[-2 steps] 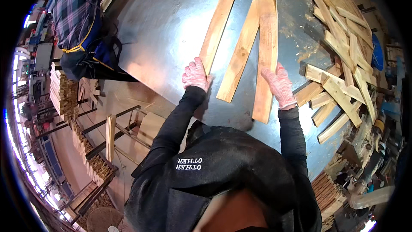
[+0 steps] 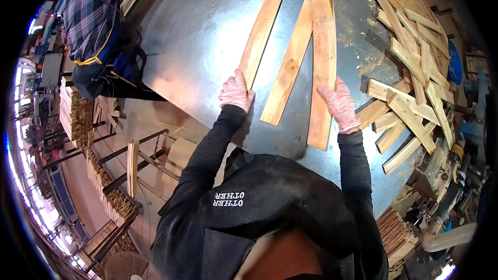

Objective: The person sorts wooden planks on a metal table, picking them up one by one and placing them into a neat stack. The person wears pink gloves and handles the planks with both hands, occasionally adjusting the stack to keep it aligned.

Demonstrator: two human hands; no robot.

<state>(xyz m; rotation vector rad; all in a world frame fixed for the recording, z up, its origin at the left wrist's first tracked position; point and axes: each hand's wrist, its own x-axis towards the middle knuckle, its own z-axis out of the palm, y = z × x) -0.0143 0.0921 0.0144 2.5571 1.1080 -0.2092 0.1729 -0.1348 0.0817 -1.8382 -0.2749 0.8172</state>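
Three flat wooden slats lie on a grey metal tabletop [image 2: 181, 46]. My left hand [image 2: 235, 92], in a pink-and-white knit glove, is closed round the near end of the left slat [image 2: 263, 31], with some fingers hidden. The middle slat [image 2: 288, 65] slants beside it, its far end against the right slat [image 2: 324, 41]. My right hand [image 2: 339, 105], gloved alike, grips the right slat at its right edge, the thumb lying over the top face. Neither hand touches the middle slat.
A loose heap of slats [image 2: 410, 98] covers the table's right side, with wood chips about it. At the upper left a person in a plaid sleeve [image 2: 96, 13] stands by the table edge. Stacked wood strips [image 2: 109, 189] and a metal rack [image 2: 150, 145] are at the lower left.
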